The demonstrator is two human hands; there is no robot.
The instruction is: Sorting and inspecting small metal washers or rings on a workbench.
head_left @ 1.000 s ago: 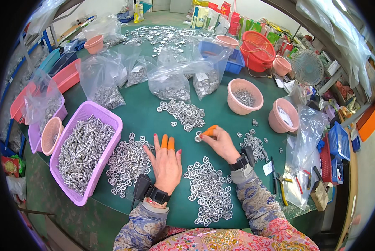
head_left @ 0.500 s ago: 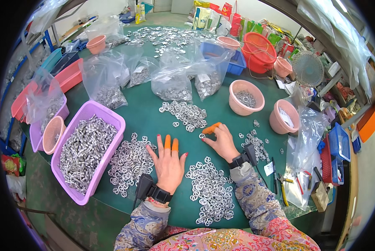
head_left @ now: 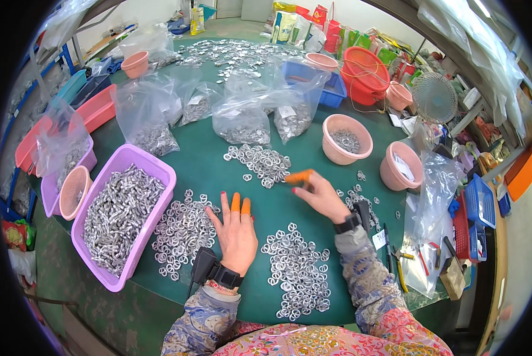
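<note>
My left hand (head_left: 237, 242) lies flat on the green tabletop, fingers spread and holding nothing. Orange finger cots cover two of its fingers. Beside it on the left is a heap of small silver metal rings (head_left: 186, 234). My right hand (head_left: 322, 197) reaches in from the right. Its orange-covered index finger is stretched to the edge of the far ring pile (head_left: 260, 163), with the thumb apart from it; no ring shows between them. Another ring pile (head_left: 295, 270) is spread between my forearms. A purple basket (head_left: 170, 178) at the left is full of silver metal pieces.
Clear plastic bags of metal parts (head_left: 242, 127) stand behind the far pile. Two pink tubs (head_left: 364, 151) are at the right, near a small scatter of parts (head_left: 361, 204). Pliers (head_left: 401, 276) and other tools lie right of my right forearm. Blue baskets (head_left: 480, 202) line the right edge.
My right hand has moved slightly up and away to the far pile's edge. The ring that was at its thumb and index finger is no longer visible there. My left hand has stayed put.
</note>
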